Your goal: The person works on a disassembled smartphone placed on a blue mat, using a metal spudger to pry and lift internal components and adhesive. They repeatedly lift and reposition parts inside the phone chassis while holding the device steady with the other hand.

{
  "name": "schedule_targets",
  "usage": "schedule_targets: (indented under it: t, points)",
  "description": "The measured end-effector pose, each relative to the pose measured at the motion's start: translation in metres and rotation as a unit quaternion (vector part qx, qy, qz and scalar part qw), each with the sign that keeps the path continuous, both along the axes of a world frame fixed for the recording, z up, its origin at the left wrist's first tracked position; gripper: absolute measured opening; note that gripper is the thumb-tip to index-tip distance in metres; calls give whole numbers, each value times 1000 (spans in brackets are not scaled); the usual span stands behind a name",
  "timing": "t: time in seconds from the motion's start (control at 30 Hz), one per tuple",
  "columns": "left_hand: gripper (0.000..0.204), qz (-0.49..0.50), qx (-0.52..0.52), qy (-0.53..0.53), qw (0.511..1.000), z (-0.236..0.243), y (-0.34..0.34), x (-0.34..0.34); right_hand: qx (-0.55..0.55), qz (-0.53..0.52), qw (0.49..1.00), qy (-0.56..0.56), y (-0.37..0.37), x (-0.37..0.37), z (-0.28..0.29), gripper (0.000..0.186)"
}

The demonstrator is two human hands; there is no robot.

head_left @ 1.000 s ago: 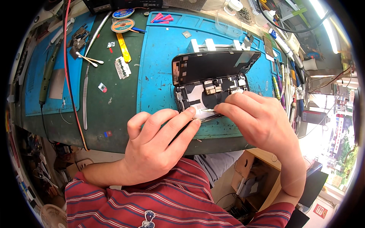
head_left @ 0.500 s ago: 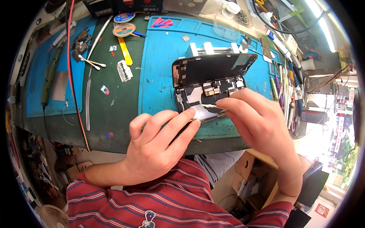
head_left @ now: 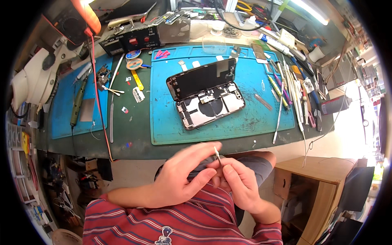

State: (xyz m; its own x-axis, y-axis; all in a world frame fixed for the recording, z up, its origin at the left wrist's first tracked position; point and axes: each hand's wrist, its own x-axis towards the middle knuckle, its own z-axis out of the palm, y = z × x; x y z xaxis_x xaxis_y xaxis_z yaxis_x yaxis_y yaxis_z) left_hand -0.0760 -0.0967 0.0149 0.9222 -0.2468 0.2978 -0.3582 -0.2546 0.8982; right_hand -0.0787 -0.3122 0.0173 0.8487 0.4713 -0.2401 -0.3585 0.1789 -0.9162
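In front of the bench edge, my right hand (head_left: pixel 241 185) pinches a thin dark tool (head_left: pixel 219 158) with a white tip; whether it is tweezers or a stick I cannot tell. My left hand (head_left: pixel 179 173) is held beside that tip, fingers stretched out and slightly blurred, with nothing seen in it. Beyond both hands an opened smartphone (head_left: pixel 210 107) lies on the blue mat (head_left: pixel 163 130). Its dark screen (head_left: pixel 202 77) is raised along the far side. Inside the body, circuit boards, a metallic surface and a black round patch show.
A slim metal strip (head_left: pixel 263 101) lies right of the phone. Pens and hand tools (head_left: pixel 298 90) crowd the bench's right side. To the left are cotton swabs (head_left: pixel 112 90), a blade (head_left: pixel 139 94), a yellow strip (head_left: pixel 137 80) and solder reels (head_left: pixel 134 64). A red cable (head_left: pixel 98 94) hangs across.
Both hands have left the phone and drawn back toward my body, the right one with the thin tool. The phone is uncovered, and the view has shifted. A metal strip now shows on the mat.
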Motion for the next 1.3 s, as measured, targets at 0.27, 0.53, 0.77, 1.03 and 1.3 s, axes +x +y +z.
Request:
schedule_targets:
  t: [0.27, 0.53, 0.77, 1.03, 1.3]
  points:
    - [36, -110, -281, 319, 898, -33, -73, -21, 133, -156, 979, 20, -9, -64, -53, 28]
    - [33, -77, -320, 358, 874, -60, -146, -37, 151, -354, 922, 43, -17, -102, -94, 26]
    - [34, -54, -301, 398, 865, -79, -172, -47, -95, -389, 914, -64, -24, -121, -111, 29]
    - [36, -135, -300, 465, 822, -107, -192, -56, 97, -476, 869, 98, -43, -144, -135, 27]
    - [29, -124, -261, 445, 848, -107, -195, -67, 212, -448, 862, 107, -55, -152, -124, 22]
